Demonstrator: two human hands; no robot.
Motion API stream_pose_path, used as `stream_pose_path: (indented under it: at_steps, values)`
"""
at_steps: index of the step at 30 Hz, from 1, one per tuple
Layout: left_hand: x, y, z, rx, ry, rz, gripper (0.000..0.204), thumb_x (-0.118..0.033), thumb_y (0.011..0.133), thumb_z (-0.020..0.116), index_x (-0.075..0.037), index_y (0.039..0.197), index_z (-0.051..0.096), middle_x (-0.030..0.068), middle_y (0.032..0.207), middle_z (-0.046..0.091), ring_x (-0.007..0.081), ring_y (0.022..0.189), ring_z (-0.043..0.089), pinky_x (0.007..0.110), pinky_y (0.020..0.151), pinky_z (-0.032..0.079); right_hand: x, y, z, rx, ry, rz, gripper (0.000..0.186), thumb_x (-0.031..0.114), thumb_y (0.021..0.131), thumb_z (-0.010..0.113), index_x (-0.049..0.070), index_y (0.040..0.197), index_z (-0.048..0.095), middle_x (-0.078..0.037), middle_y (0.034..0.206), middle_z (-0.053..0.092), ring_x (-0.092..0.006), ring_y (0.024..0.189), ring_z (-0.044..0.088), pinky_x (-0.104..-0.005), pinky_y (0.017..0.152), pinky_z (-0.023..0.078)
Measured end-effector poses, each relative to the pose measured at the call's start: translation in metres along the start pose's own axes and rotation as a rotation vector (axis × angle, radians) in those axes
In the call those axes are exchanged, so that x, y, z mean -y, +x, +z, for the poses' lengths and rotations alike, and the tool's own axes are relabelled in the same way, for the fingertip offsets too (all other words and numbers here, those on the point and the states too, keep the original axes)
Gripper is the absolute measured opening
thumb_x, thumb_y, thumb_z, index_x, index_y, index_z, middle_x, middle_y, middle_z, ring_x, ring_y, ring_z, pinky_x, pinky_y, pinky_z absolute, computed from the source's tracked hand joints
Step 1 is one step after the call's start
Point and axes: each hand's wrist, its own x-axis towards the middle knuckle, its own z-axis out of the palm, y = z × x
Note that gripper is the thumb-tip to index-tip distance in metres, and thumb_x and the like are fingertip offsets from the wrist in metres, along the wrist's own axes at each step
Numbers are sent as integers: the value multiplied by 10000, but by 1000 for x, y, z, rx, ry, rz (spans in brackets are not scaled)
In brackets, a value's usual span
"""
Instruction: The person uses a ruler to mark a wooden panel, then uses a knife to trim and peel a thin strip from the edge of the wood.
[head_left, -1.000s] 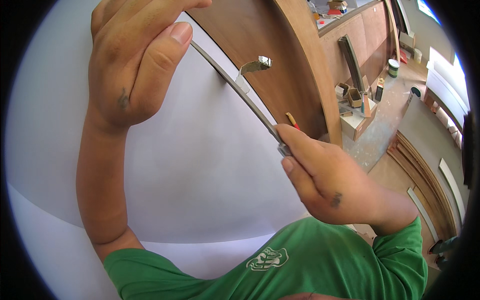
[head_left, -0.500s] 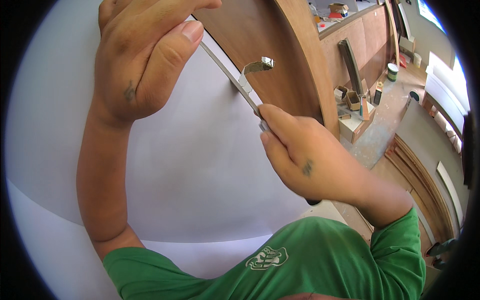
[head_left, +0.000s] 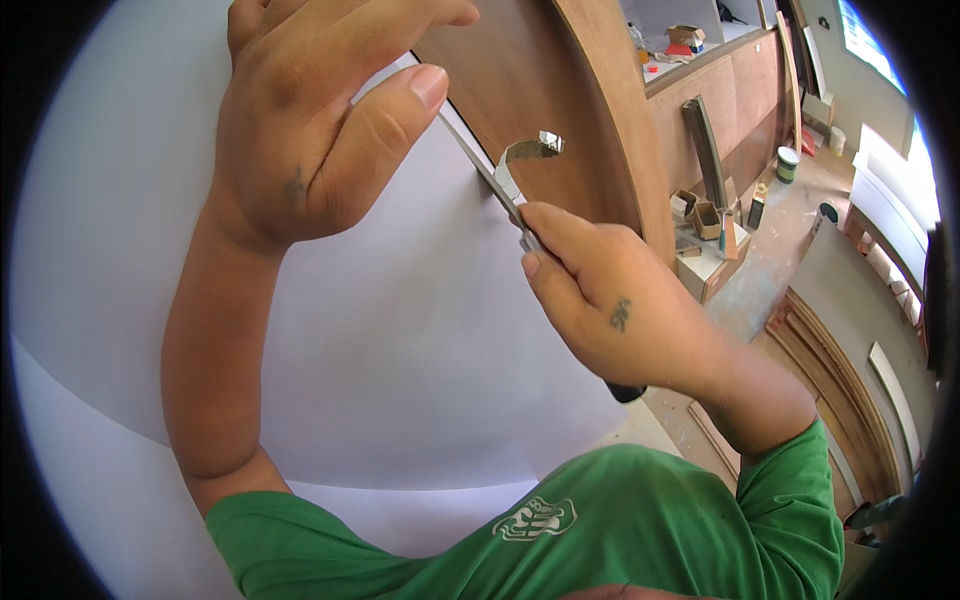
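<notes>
A large white panel (head_left: 390, 350) spreads out in front of me. My left hand (head_left: 310, 130) is at its upper part, fingers stretched and thumb apart from them; the thumb tip is by the panel's edge, and whether it touches the metal tool there is unclear. My right hand (head_left: 625, 300) is closed round a long flat metal tool with a black handle (head_left: 477, 158), whose handle end shows below the palm. The tool lies along the panel's edge, its far end hidden near my left thumb. A curled thin strip (head_left: 530, 148) sticks up beside the tool.
A brown wooden panel (head_left: 560, 80) with a curved-looking edge stands beyond the white one. To the right, a low box (head_left: 710, 265) bears small cartons, and a green-and-white can (head_left: 787, 165) stands on the floor. Wooden mouldings (head_left: 835, 375) lie at the far right.
My right hand has slid the tool slightly up along the panel's edge. My left hand has shifted a little to the right, and the two hands are closer together. The view has shifted slightly.
</notes>
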Motion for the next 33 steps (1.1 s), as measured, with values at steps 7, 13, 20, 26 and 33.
stream_pose_path:
  at_steps: [7,13,20,26,33]
  values:
    - [-19,9,-31,341,142,-116,273,-125,790,596,-50,1026,710,88,1048,712,285,1102,605,386,1025,353,-4,-13,-24,-50,149,89,345,192,1023,542,-17,1295,573,-39,696,560,-113,564,560,-297,530,457]
    - [-29,8,-24,581,70,-81,196,-103,748,724,-78,942,723,56,1014,704,262,1125,608,427,1049,326,-60,-57,-38,-275,566,176,332,240,1052,550,-42,1222,583,12,724,525,-47,526,499,-224,484,403]
    - [-54,11,5,921,-88,-148,102,-145,767,781,-105,845,728,-1,908,682,229,1127,597,472,1052,333,-101,-66,-43,-293,651,363,342,240,1045,569,-54,1220,572,-15,717,529,-71,467,475,-235,442,393]
    - [-60,20,2,943,-55,-257,64,-129,782,781,-109,805,724,-17,869,677,224,1117,601,477,1030,347,-105,-67,-46,-274,675,363,329,224,1044,570,-49,1228,571,-4,722,529,-60,496,483,-224,471,390]
    - [-71,18,4,841,5,-370,81,-96,776,791,-112,811,719,-14,923,683,243,1203,582,492,1085,320,-109,-67,-48,-214,649,373,324,206,1036,571,-48,1236,570,0,717,529,-55,509,483,-227,480,397]
